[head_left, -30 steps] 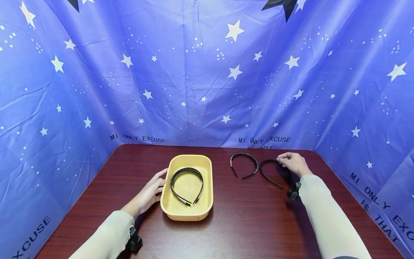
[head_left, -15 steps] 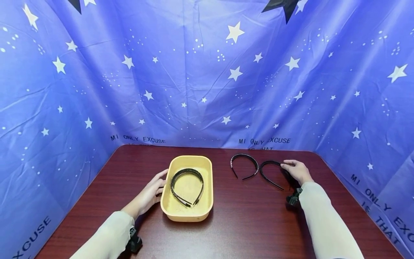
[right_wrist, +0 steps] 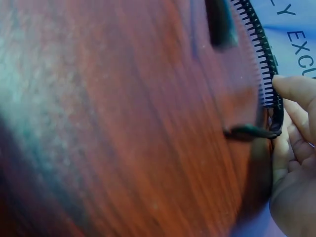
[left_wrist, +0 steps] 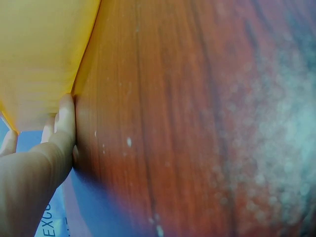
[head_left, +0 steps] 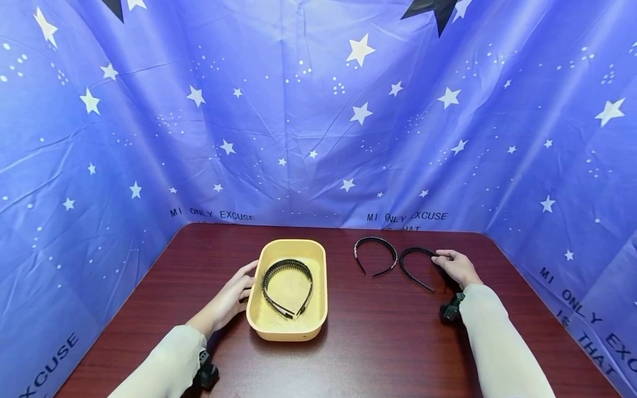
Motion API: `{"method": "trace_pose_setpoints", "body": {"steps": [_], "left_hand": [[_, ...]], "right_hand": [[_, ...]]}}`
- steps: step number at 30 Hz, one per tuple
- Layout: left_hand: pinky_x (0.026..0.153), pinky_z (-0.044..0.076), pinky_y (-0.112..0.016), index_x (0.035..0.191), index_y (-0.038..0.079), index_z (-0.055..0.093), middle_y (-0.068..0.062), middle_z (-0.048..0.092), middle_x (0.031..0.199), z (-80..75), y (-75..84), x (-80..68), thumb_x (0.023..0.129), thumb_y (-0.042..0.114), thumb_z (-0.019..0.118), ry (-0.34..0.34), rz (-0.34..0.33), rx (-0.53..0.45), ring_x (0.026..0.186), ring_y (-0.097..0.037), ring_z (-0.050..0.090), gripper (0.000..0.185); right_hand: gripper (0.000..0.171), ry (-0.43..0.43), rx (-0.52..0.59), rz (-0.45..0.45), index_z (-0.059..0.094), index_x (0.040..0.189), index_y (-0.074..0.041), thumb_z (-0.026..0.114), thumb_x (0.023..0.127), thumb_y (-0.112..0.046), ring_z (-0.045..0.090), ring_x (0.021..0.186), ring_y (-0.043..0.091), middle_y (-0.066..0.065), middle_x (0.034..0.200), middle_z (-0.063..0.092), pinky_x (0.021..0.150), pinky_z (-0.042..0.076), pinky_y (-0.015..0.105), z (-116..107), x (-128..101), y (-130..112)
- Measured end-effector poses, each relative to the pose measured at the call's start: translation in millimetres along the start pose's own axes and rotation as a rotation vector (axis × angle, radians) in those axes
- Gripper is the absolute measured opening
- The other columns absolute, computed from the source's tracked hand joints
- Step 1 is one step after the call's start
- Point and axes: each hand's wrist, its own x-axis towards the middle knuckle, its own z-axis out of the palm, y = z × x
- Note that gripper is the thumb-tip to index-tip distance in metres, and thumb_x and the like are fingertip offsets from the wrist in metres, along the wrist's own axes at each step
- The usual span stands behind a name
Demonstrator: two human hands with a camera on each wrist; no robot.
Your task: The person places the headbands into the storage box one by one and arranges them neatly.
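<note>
Right hand [head_left: 458, 266]: lower and nearer the body than a second ago, shifted toward 5 o'clock; fingers, earlier arched over the top of the toothed black headband [head_left: 415, 264], now close on its right-hand arc, thumb [right_wrist: 295, 89] pressed against the teeth.

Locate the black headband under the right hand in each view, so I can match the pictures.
Head: headband lies right of centre on the table, its far arc at the right hand.
Left wrist: not in it; only the yellow tray and the table.
Right wrist: toothed arc at the upper right, fingers touching it.
Shared landmark: the dark red table.
</note>
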Motion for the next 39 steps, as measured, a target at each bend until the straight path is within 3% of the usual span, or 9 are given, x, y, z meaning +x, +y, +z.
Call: {"method": "trace_pose_setpoints", "body": {"steps": [6,19,39], "left_hand": [[0.094,0.047,-0.046,0.158,0.025,0.025,-0.024,0.048,0.140,-0.3,0.4,-0.8,0.102,0.020,0.044,0.001,0.000,-0.003,0.123,-0.033,0.051,0.060],[0.093,0.048,-0.046,0.159,0.024,0.024,-0.025,0.049,0.140,-0.8,0.0,-0.4,0.102,0.020,0.044,-0.006,0.005,-0.006,0.122,-0.032,0.052,0.060],[0.094,0.048,-0.045,0.158,0.023,0.024,-0.025,0.049,0.140,-1.4,-1.0,0.5,0.101,0.020,0.045,-0.001,-0.001,-0.004,0.123,-0.032,0.052,0.061]], "right_hand": [[0.054,0.022,-0.020,-0.010,0.053,0.138,0.008,0.061,0.099,-0.028,0.049,0.122,0.045,0.034,0.135,0.052,0.099,0.040,0.051,0.3,1.0,3.3],[0.052,-0.057,-0.013,0.023,0.049,0.142,0.007,0.053,0.103,-0.027,0.038,0.131,0.050,0.036,0.149,0.033,0.105,0.034,0.059,-5.2,-2.4,2.2],[0.057,-0.056,-0.028,0.015,0.049,0.141,0.008,0.047,0.105,-0.036,0.035,0.133,0.051,0.035,0.148,0.036,0.107,0.031,0.062,-5.2,-1.8,4.1]]}}
